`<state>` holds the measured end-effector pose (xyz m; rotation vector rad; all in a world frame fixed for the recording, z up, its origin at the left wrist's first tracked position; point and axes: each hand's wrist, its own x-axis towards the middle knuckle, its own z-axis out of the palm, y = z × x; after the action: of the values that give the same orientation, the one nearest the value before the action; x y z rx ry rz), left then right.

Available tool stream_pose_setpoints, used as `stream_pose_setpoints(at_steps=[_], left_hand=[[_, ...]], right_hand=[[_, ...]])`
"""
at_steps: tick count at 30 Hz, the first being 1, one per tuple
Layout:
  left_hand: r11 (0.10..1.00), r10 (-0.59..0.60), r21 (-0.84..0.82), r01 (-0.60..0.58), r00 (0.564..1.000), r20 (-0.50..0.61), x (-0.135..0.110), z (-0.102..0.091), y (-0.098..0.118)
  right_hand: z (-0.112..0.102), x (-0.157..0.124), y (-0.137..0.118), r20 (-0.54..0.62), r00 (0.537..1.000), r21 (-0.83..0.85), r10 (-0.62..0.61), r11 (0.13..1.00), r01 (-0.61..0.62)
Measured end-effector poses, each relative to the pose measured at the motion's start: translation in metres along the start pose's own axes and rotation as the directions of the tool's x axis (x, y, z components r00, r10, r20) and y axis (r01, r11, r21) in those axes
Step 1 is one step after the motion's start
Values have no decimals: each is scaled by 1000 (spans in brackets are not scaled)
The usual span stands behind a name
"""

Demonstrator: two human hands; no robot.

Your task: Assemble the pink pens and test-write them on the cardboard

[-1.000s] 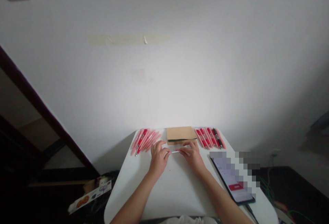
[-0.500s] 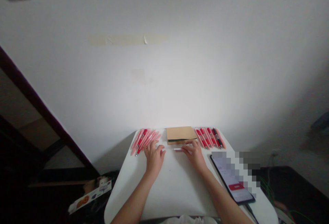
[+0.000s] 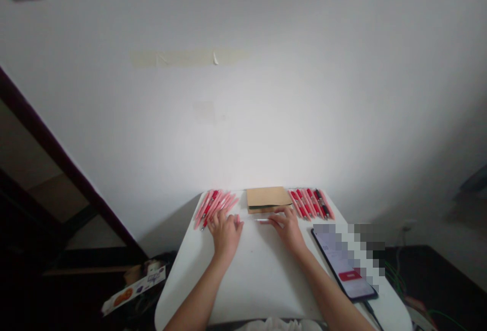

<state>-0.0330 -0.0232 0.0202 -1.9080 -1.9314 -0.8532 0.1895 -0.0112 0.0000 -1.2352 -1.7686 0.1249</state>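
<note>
My right hand is closed in a pinch on a slim pen, whose whitish end points left, with a bit of pink beside it. The rest of this pen is hidden by the fingers. My left hand has its fingers bent at the near edge of a loose bunch of pink and red pens. A small pink end shows between its thumb and fingers, apparently of a pink pen; most of it is hidden. A brown notebook lies just beyond both hands.
More pink and red pens, one black among them, form a row at the table's back right. A phone with a cable lies at the right edge of the white table. The wall stands directly behind.
My left hand has drawn slightly left and its fingers have closed up, with a pink end now showing between them. My right hand and its pen have stayed in place.
</note>
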Motion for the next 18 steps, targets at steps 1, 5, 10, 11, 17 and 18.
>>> stream_pose_setpoints(at_steps=[1, 5, 10, 11, 17, 18], left_hand=[[1000, 5, 5, -5, 1000, -8, 0, 0, 0], [1000, 28, 14, -27, 999, -37, 0, 2, 0], [999, 42, 9, -42, 998, -45, 1, 1, -1], [999, 43, 5, -43, 998, -43, 2, 1, -1], [989, 83, -121, -86, 996, -35, 4, 1, 0], [985, 90, -143, -95, 995, -37, 4, 2, 1]], right_hand=[[0, 0, 0, -2, 1000, 3, -1, 1000, 1], [-2, 1, -2, 0, 1000, 4, 9, 1000, -9], [-4, 1, -7, 12, 1000, 10, 7, 1000, -7], [-3, 1, -7, 13, 1000, 11, 3, 1000, -3], [-1, 0, -4, -10, 1000, 10, -8, 1000, 8], [-1, 0, -4, -10, 1000, 13, -5, 1000, 5]])
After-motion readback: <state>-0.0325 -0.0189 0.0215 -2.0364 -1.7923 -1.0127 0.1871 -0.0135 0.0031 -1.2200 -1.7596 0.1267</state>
